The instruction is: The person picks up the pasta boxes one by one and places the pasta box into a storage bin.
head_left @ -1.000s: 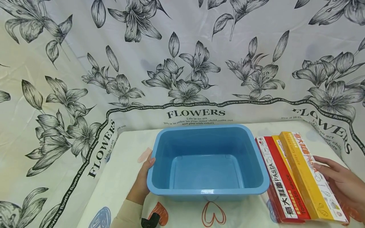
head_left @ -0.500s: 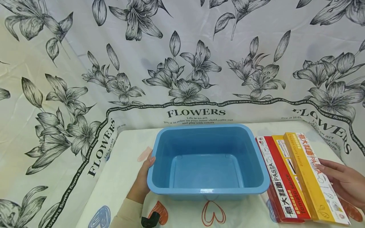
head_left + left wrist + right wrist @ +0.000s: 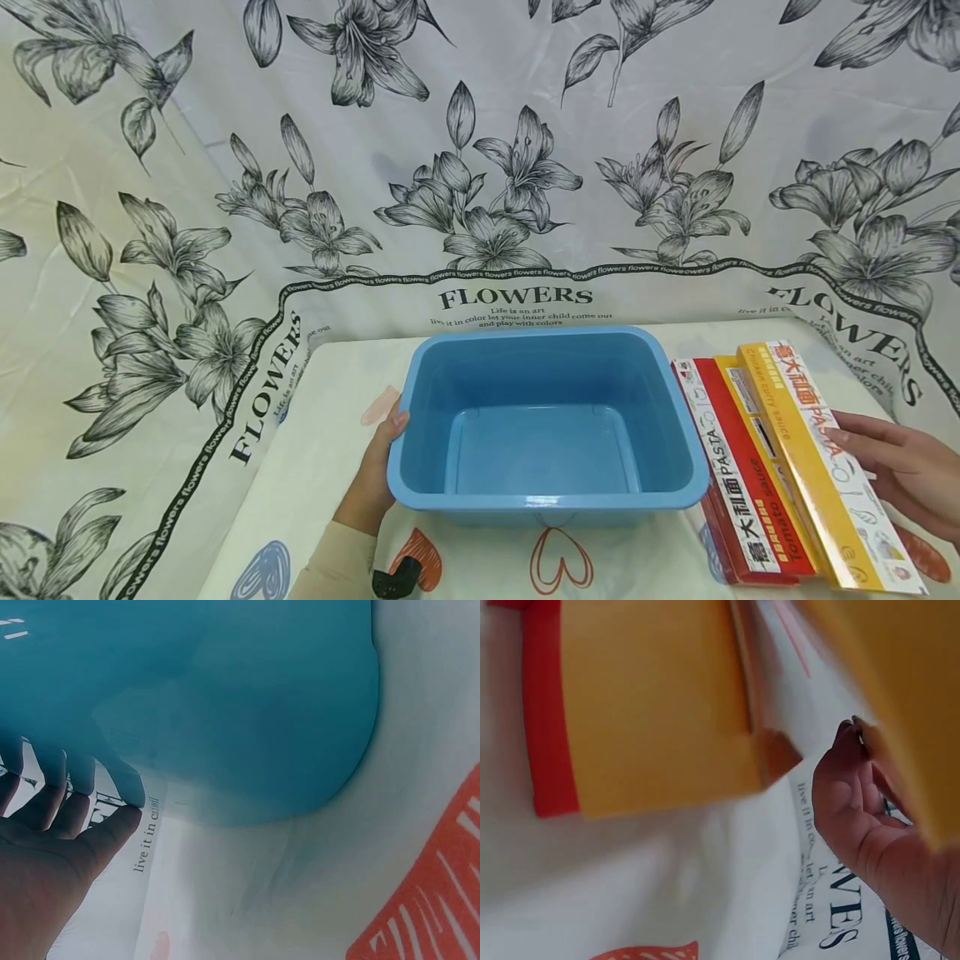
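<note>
A blue plastic basin (image 3: 540, 502) stands on the cloth-covered table. My left hand (image 3: 378, 462) is at its left side, thumb at the rim; in the left wrist view the fingertips (image 3: 133, 814) touch the glossy outer wall. My right hand (image 3: 907, 467) holds a yellow-and-white pasta box (image 3: 813, 467) by its right edge, thumb on the printed face. In the right wrist view this held box (image 3: 919, 697) is raised, with a gap between it and a second yellow box (image 3: 652, 712). That one lies against a red pasta box (image 3: 761, 492) close beside the basin.
A white tablecloth (image 3: 315, 425) printed with hearts covers the table. White flower-printed curtains (image 3: 517, 200) close in the back and sides. A dark strap piece (image 3: 397, 577) shows by the left sleeve (image 3: 337, 558).
The held pasta box first shifts right, uncovering more of the second yellow box, then its far end swings slightly back left. The left hand and basin stay put.
</note>
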{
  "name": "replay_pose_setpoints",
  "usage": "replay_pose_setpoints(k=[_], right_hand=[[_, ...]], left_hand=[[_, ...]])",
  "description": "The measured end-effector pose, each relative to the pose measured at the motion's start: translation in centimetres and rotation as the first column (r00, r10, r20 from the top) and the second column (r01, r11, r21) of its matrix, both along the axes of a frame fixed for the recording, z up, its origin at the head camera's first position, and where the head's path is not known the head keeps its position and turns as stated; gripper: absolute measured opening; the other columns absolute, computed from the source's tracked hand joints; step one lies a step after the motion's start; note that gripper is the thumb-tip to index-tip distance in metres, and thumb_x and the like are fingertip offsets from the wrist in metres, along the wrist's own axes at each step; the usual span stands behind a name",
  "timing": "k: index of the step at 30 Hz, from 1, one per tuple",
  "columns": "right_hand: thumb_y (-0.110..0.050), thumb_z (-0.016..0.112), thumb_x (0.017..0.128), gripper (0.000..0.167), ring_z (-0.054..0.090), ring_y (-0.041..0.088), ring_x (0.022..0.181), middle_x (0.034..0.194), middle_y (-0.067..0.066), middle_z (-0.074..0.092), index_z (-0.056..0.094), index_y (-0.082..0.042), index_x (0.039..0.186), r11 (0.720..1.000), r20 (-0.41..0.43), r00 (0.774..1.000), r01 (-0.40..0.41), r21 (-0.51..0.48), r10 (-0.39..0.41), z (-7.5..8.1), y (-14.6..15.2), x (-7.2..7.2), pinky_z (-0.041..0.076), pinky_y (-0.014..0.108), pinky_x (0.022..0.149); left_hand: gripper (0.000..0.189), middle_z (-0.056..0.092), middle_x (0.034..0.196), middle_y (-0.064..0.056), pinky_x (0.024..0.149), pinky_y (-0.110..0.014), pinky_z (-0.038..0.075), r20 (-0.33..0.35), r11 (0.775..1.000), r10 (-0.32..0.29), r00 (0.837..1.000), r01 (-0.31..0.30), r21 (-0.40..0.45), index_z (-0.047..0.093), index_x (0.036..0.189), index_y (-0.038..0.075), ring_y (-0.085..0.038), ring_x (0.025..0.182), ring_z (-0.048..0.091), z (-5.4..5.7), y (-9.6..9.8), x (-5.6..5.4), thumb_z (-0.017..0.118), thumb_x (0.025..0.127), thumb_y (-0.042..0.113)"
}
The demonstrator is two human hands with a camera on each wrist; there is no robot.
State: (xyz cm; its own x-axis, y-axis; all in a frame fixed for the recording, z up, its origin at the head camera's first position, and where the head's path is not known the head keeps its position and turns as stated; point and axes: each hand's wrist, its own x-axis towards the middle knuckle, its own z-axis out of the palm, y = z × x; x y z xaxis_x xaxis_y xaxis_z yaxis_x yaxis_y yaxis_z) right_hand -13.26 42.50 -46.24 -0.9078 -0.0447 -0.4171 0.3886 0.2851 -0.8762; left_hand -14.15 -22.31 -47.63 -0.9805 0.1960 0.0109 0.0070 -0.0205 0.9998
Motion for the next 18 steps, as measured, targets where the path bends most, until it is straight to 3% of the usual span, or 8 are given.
replay_pose_setpoints(k=[14,16,18], right_hand=[[-0.026,0.048,0.119,0.081,0.073,0.020,0.099,0.113,-0.025,0.065,-0.008,0.010,0.166,0.999,-0.075,0.996,-0.050,-0.017,0.048,2.2,-0.7,-0.3,0.064,0.045,0.082],[-0.023,0.050,0.119,0.071,0.073,0.020,0.098,0.113,-0.024,0.067,0.008,-0.010,0.175,0.998,-0.098,0.995,-0.037,-0.051,0.031,2.5,-0.9,-0.3,0.064,0.045,0.081],[-0.018,0.052,0.118,0.054,0.074,0.021,0.098,0.114,-0.021,0.069,0.032,-0.031,0.166,0.995,-0.133,0.991,-0.037,-0.095,0.024,2.8,-1.1,-0.3,0.065,0.045,0.080]], left_hand=[[0.086,0.017,0.175,-0.026,0.113,-0.075,0.031,0.021,1.000,0.013,1.000,-0.013,0.003,0.006,0.176,0.019,-0.057,0.151,0.028,0.1,0.0,0.1,0.035,0.104,0.056],[0.087,0.017,0.175,-0.026,0.113,-0.073,0.031,0.021,1.000,0.013,1.000,-0.013,0.007,0.006,0.176,0.019,-0.057,0.151,0.028,0.0,0.0,0.1,0.035,0.103,0.055],[0.087,0.016,0.175,-0.026,0.113,-0.071,0.030,0.021,1.000,0.012,1.000,-0.012,0.012,0.006,0.176,0.019,-0.056,0.151,0.027,-0.1,0.0,0.0,0.035,0.103,0.055]])
